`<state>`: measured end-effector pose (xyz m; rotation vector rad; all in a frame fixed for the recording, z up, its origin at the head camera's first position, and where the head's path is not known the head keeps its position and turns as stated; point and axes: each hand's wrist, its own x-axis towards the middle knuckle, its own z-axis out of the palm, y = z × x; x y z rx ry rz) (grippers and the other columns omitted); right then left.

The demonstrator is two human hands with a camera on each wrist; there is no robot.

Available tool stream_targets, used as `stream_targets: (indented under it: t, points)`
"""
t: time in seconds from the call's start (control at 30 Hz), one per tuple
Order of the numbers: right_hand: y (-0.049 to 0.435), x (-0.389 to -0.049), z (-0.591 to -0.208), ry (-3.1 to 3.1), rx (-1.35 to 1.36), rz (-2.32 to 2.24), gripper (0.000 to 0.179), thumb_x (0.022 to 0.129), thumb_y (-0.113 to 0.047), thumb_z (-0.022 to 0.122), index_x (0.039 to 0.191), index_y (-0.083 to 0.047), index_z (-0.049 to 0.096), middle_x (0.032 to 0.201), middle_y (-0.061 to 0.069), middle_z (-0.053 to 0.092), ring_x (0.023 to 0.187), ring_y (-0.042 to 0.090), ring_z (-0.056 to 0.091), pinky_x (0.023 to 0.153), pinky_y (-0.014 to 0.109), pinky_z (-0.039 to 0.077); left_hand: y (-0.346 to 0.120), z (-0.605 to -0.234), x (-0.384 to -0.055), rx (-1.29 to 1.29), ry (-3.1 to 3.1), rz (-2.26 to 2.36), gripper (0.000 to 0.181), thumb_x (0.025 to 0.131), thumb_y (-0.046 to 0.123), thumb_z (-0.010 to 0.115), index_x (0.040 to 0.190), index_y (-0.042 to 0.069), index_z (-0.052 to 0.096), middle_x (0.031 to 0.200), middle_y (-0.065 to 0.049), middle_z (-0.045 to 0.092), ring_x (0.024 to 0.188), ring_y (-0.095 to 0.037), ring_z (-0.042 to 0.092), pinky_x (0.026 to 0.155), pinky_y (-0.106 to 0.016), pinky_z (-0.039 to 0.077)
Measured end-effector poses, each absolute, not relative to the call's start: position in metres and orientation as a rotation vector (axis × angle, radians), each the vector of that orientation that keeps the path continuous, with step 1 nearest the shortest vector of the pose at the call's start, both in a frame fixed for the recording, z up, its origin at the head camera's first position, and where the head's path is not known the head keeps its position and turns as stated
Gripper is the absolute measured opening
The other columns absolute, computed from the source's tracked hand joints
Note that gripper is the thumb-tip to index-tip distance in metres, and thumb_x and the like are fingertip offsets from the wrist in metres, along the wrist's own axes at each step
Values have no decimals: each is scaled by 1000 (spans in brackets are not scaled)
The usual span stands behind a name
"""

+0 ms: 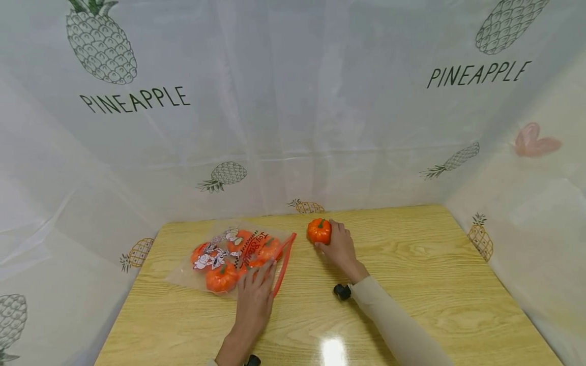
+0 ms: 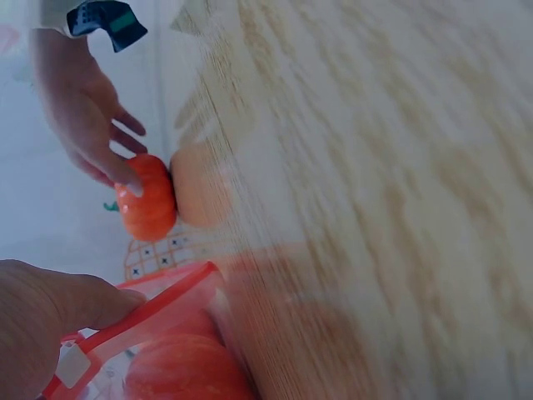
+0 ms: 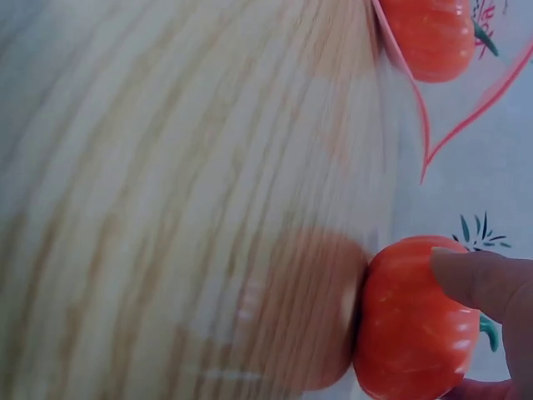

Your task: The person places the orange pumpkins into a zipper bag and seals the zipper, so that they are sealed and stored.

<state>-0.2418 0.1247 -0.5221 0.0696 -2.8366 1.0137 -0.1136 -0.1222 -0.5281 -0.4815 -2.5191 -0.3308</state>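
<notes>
At the back middle of the table, my right hand (image 1: 340, 248) grips a small orange toy pumpkin (image 1: 319, 231) with a green stem. In the right wrist view the thumb lies across the side of this pumpkin (image 3: 414, 321), which sits on the tabletop. To the left lies a clear zip bag (image 1: 183, 278) with a red zip edge and printed cartoon figures, several orange pumpkins inside. My left hand (image 1: 256, 295) holds the bag near its mouth. The left wrist view has the thumb on the red zip edge (image 2: 154, 312), and the mouth gapes toward the right hand.
The wood-grain table (image 1: 412, 305) ends at a white curtain (image 1: 293, 101) printed with pineapples, which also rises on both sides. A black wrist camera (image 1: 342, 292) is strapped under the right wrist, close above the table.
</notes>
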Motion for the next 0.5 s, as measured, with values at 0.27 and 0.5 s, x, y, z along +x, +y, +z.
stream_targets:
  t: [0.27,0.5]
  points:
    - [125,-243,-524,-2837,57,1027,76,88,-22,88,146,8,48,138,29,59,123,48,57,103,60,49,-122,-528,-114,-481,-2515,-326,75,68,-1,96,138,5,71,142,-5,65,118,-29,56,92,-48,45]
    - [125,-230,-525,-2829,68,1042,77,87,-23,88,145,9,49,137,30,59,122,49,58,103,61,49,-123,-528,-114,-479,-2525,-317,76,67,0,96,139,6,70,143,-4,64,118,-29,56,92,-48,45]
